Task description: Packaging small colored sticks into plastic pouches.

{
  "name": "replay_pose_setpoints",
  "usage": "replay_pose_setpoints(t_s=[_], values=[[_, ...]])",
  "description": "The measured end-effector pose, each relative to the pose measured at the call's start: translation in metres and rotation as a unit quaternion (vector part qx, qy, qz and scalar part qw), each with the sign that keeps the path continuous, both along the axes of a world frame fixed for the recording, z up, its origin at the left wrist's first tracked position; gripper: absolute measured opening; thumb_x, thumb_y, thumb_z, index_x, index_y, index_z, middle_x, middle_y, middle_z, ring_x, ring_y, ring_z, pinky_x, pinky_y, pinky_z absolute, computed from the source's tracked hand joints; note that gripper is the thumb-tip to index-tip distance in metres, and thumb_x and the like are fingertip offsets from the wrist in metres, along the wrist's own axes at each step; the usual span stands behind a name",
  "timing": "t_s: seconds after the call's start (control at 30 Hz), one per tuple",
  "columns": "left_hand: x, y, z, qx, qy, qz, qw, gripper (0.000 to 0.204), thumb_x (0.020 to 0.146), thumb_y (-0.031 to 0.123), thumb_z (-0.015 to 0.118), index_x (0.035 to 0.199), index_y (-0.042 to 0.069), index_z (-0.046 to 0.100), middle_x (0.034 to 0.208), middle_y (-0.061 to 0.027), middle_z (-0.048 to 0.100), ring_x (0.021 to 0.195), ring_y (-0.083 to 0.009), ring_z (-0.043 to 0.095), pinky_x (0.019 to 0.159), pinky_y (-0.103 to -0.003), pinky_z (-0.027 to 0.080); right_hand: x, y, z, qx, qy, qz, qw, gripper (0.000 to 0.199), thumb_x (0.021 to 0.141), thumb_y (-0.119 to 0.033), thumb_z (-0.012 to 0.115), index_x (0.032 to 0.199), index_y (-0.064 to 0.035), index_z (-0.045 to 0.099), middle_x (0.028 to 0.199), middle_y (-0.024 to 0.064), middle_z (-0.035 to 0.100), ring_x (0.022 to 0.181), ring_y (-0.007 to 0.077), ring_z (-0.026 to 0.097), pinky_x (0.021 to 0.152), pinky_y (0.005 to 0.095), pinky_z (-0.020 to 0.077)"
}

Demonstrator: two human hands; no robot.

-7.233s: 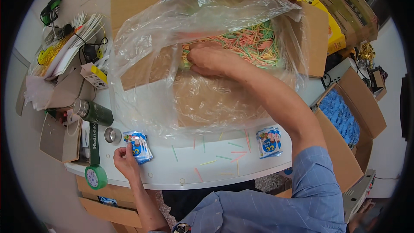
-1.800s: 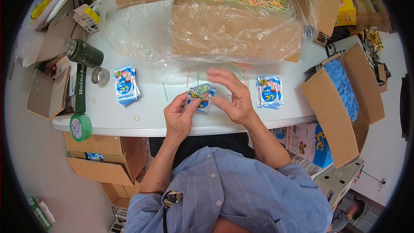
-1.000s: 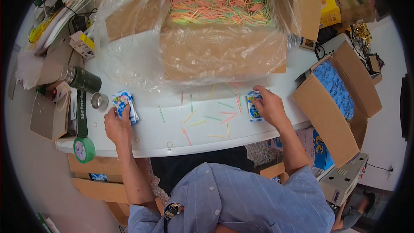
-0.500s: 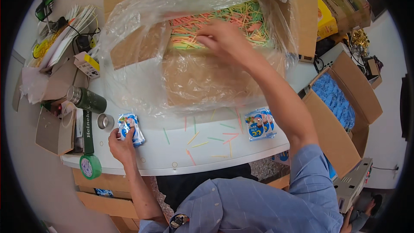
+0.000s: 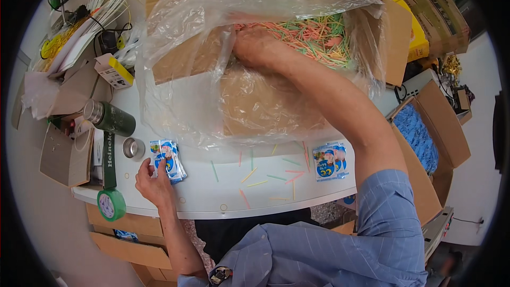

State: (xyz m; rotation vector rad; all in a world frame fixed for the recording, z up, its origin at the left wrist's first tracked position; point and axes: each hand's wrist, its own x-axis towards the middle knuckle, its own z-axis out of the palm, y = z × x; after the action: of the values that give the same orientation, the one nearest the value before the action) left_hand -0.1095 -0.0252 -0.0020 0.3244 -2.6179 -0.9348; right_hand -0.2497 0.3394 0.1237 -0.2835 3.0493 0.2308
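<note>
A big cardboard box (image 5: pixel 265 109) lined with a clear plastic bag (image 5: pixel 183 18) holds a mass of thin pink, green and yellow sticks (image 5: pixel 313 37). My right hand (image 5: pixel 255 48) reaches into the box at the near left side of these sticks, its fingertips hidden. Beside a small stack of blue-and-white printed sachets (image 5: pixel 169 160) at the left of the table is my left hand (image 5: pixel 154 185). Its fingers are apart, with the thumb against the stack's near left edge and nothing gripped. Several loose sticks (image 5: pixel 276 177) lie scattered on the white table.
More sachets (image 5: pixel 330 162) overlap near the table's right end. On the left stand a dark green flask (image 5: pixel 114 119), a metal cup (image 5: pixel 133 149) and green tape (image 5: pixel 111 204). An open carton of blue packets (image 5: pixel 411 133) sits at right, with a yellow box (image 5: pixel 411 26) farther back.
My right hand has moved left and lower among the sticks, so its fingers no longer show. My left thumb has slid back from the sachets' top toward their edge. The view has shifted slightly.
</note>
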Motion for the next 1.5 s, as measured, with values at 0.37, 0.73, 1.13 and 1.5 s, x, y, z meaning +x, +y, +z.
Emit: replay_pose_setpoints(t_s=[0.37,0.73,1.13,1.5], values=[[0.001,-0.003,-0.002,-0.089,0.077,-0.019,0.993,0.022,0.090,0.020,0.069,0.088,-0.001,0.065,0.086,-0.0148,0.065,0.078,-0.0250,0.060,0.070,-0.038,0.048,-0.004,0.007,-0.003,0.034,-0.048,0.047,0.997,0.030,0.084,-0.018,0.057,0.106,-0.0003,0.067,0.107,0.0198,0.069,0.102,0.0346,0.066,0.087,0.0455,0.0512],[0.021,-0.010,0.042,0.316,0.148,-0.013,0.937,0.023,0.103,0.020,0.052,0.105,-0.003,0.052,0.092,-0.0080,0.063,0.080,-0.0102,0.059,0.070,-0.022,0.047,0.071,0.069,0.067,-0.391,-0.063,-0.104,0.912,0.031,0.098,-0.027,0.047,0.101,0.0005,0.061,0.091,0.0142,0.069,0.084,0.0209,0.069,0.072,0.0393,0.0531],[0.053,0.139,0.093,0.710,-0.071,-0.257,0.652,0.016,0.102,0.016,0.052,0.109,0.003,0.058,0.100,-0.0054,0.065,0.087,-0.0084,0.061,0.080,-0.024,0.047,0.234,-0.020,-0.033,-0.786,-0.447,-0.074,0.420,0.029,0.098,-0.026,0.053,0.097,0.0035,0.058,0.080,0.0170,0.064,0.066,0.0314,0.069,0.046,0.0371,0.0553],[0.069,0.173,0.039,0.595,-0.293,-0.337,0.668,0.021,0.101,0.022,0.056,0.101,0.002,0.060,0.090,-0.0064,0.069,0.074,-0.0079,0.065,0.062,-0.022,0.053,0.278,-0.056,-0.120,-0.857,-0.451,-0.115,0.222,0.032,0.101,-0.027,0.049,0.108,0.0035,0.056,0.089,0.0188,0.065,0.077,0.0303,0.071,0.054,0.0356,0.0604]])
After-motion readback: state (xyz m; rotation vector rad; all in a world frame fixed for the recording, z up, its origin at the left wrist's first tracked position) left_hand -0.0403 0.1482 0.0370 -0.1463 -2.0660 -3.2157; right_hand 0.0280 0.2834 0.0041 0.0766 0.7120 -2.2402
